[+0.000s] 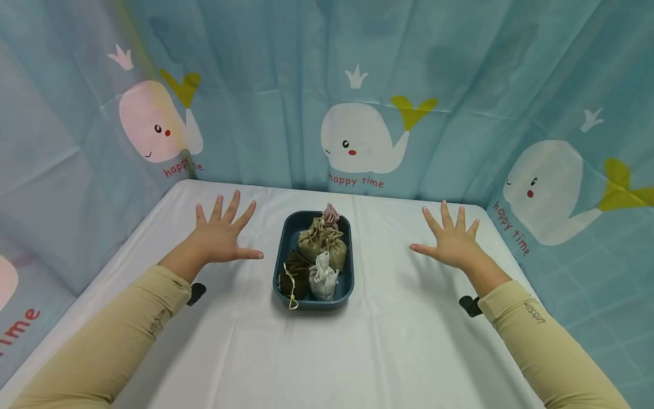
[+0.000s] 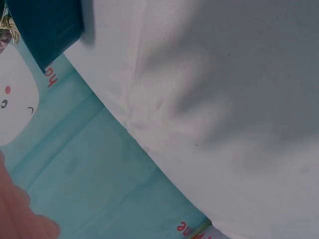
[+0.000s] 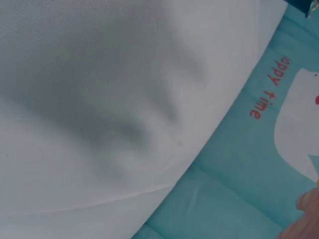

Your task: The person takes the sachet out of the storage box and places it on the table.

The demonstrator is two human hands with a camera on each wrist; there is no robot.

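A dark blue rectangular tray (image 1: 313, 305) sits mid-table with several small drawstring pouches in it. A dark brown pouch (image 1: 297, 275) with a pale cord lies front left, a light grey pouch (image 1: 323, 278) front right. Behind them are two tan pouches, one on the left (image 1: 309, 243) and one on the right (image 1: 336, 250), and a pinkish pouch (image 1: 331, 215) at the far end. My left hand (image 1: 217, 236) hovers left of the tray with fingers spread, holding nothing. To the tray's right, my right hand (image 1: 455, 241) is likewise spread and bare above the cloth.
A white cloth (image 1: 296, 363) covers the table. Light blue curtains (image 1: 245, 136) printed with whales hang along the back and both sides. A small black device (image 1: 196, 293) sits under the left wrist, another (image 1: 470, 305) under the right.
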